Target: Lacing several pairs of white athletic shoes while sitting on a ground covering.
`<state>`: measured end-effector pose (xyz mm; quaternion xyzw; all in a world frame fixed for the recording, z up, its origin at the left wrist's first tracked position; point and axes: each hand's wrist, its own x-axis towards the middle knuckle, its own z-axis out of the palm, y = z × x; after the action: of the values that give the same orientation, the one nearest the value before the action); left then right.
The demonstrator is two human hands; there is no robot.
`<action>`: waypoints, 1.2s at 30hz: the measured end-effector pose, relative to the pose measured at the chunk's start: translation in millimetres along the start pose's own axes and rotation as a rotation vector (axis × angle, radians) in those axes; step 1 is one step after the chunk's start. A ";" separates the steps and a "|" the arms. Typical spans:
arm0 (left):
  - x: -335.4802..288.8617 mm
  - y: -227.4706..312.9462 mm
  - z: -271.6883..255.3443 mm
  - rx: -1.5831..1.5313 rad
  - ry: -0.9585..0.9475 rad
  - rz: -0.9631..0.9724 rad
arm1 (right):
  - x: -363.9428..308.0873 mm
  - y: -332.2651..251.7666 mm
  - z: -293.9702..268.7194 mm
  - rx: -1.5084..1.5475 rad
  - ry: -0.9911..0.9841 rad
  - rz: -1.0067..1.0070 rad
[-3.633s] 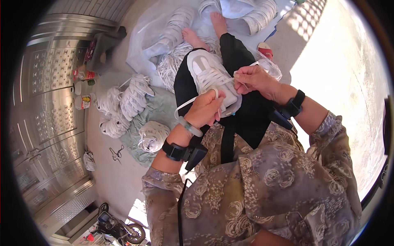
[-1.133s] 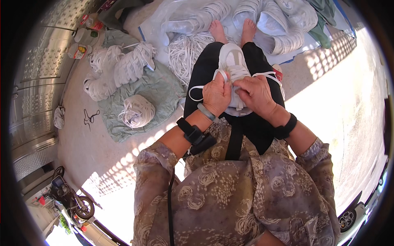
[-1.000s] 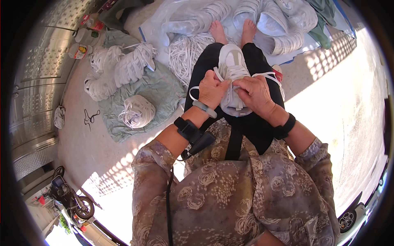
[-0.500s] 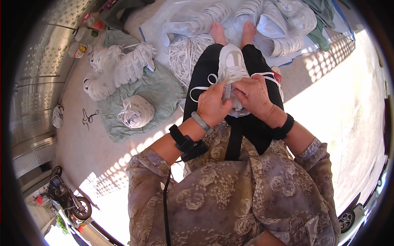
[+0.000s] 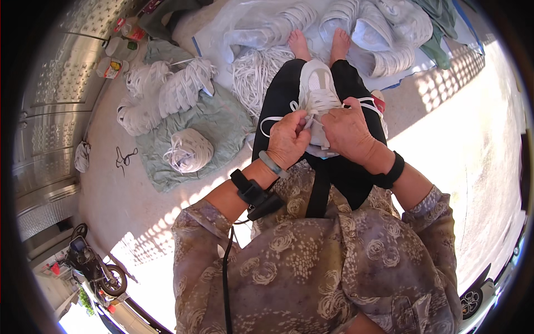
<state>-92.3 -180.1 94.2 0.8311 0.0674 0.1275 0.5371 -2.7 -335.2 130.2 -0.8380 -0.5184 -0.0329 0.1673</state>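
Observation:
A white and grey sneaker [image 5: 318,83] lies on my lap between my thighs, its toe pointing away from me. White shoelace [image 5: 271,119] runs across its front, with loose ends looping out on both sides. My left hand [image 5: 288,136] pinches lace at the left of the shoe's opening, thumb against fingers. On the right side, my right hand [image 5: 351,132] is closed over the lacing, its fingertips close to the left ones. The lace between the fingers is partly hidden by the hands.
A pile of loose white laces [image 5: 256,75] lies beyond my left knee. Nested rows of white shoe pieces [image 5: 186,83] rest on a green cloth [image 5: 222,119], with a single white shoe [image 5: 190,150] nearer me. More stacked shoes [image 5: 384,33] are beyond my feet.
My left hand has shifted slightly right and its fingers have drawn into a tighter pinch. The loose lace loop on the left has become smaller. The whole view has moved a little.

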 end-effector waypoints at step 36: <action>43.9 41.4 51.3 0.694 -0.055 0.423 | -30.6 48.5 11.5 0.828 0.120 0.462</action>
<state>-36.7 -231.2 117.9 0.9617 -0.0805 0.1825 0.1881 24.5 -377.6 100.4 -0.7908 -0.2777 0.1660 0.5196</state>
